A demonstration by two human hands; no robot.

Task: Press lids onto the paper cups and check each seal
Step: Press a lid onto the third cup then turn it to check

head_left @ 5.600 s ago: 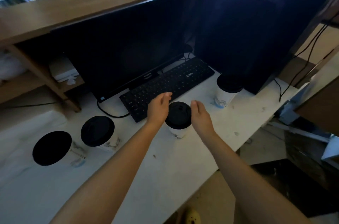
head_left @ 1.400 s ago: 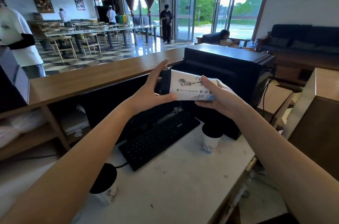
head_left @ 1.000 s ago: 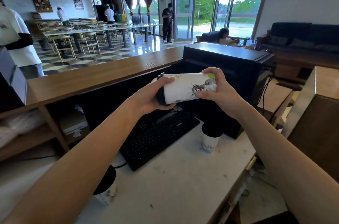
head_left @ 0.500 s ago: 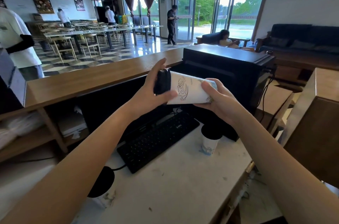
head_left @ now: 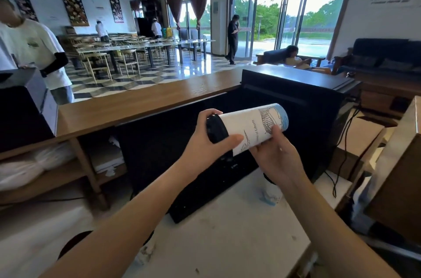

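White marble-look table (head_left: 227,243) is spreading below, with the wooden counter (head_left: 141,104) running beyond it. Above the table, the paper cup (head_left: 250,128) is lying on its side in mid-air, long axis running left to right and tilting up toward its base on the right. Left hand (head_left: 206,143) is clamping round the black lid (head_left: 216,128) end, thumb across the front; right hand (head_left: 273,154) is cradling the cup's body from beneath, fingers closed on it. Both hands are sharing the load, the left nearer the seal. Another lidded cup (head_left: 272,191) is standing on the table just below the right wrist, and a black lid (head_left: 75,241) is peeking beside the left forearm. Plenty of open table in front for setting down, I'd say.
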